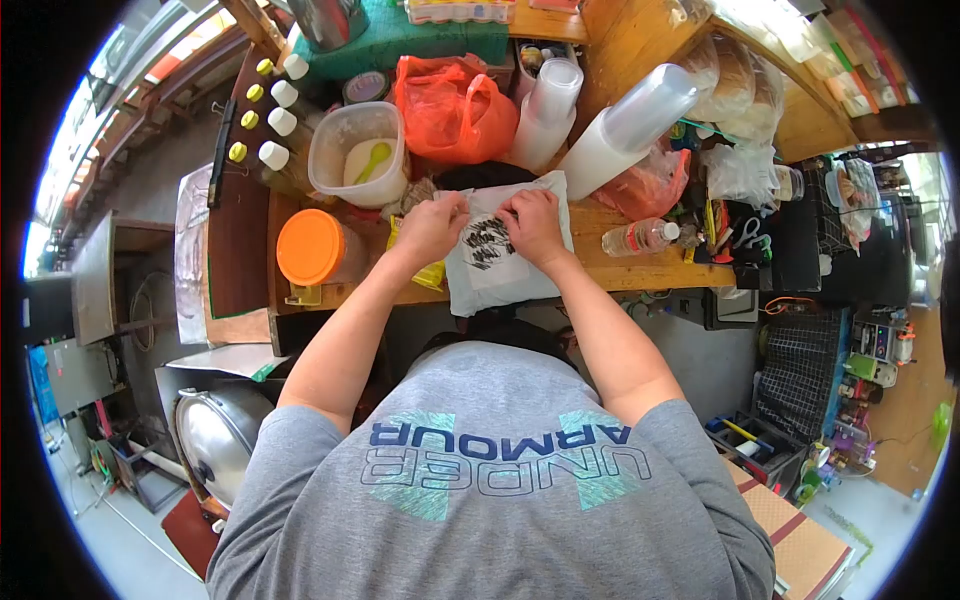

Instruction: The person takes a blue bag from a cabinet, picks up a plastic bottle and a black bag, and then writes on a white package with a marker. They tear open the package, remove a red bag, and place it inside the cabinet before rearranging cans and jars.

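A pale plastic mailer bag (pixel 500 290) lies at the front edge of the wooden table, with a white label (pixel 487 245) covered in black scribbles. My left hand (pixel 433 226) is closed at the bag's upper left, fingers pinched together at its edge. On the upper right of the bag, my right hand (pixel 533 222) is closed too, its fingertips bent down beside the label. What the fingertips grip is too small to make out. A yellow packet (pixel 430 275) shows partly under my left wrist, and something black lies behind the bag.
Left of the bag stand an orange-lidded jar (pixel 309 247) and a tub of white powder (pixel 329 155). A red bag (pixel 450 105) and stacked plastic cups (pixel 625 125) are behind. To the right lies a clear bottle (pixel 638 237), near scissors (pixel 748 232).
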`<action>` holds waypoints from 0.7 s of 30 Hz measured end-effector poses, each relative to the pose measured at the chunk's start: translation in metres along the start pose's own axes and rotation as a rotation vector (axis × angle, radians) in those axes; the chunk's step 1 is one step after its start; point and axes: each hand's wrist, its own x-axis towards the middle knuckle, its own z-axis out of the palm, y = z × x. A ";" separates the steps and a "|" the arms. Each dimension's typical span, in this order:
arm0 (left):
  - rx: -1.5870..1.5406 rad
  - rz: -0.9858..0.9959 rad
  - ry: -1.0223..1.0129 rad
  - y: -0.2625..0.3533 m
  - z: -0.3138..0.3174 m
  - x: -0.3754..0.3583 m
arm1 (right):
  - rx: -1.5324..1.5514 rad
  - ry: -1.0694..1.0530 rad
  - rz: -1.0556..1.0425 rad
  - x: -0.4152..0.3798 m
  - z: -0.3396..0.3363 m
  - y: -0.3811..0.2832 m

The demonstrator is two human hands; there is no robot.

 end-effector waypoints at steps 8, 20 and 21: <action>0.009 -0.433 -0.034 0.000 0.023 -0.081 | 0.028 0.004 -0.036 0.002 0.002 0.006; -0.839 -0.587 -0.147 0.021 0.067 -0.116 | 0.472 -0.047 0.220 0.001 -0.035 -0.001; -0.870 -0.537 -0.143 0.026 0.060 -0.117 | 0.476 -0.045 0.217 0.000 -0.043 -0.005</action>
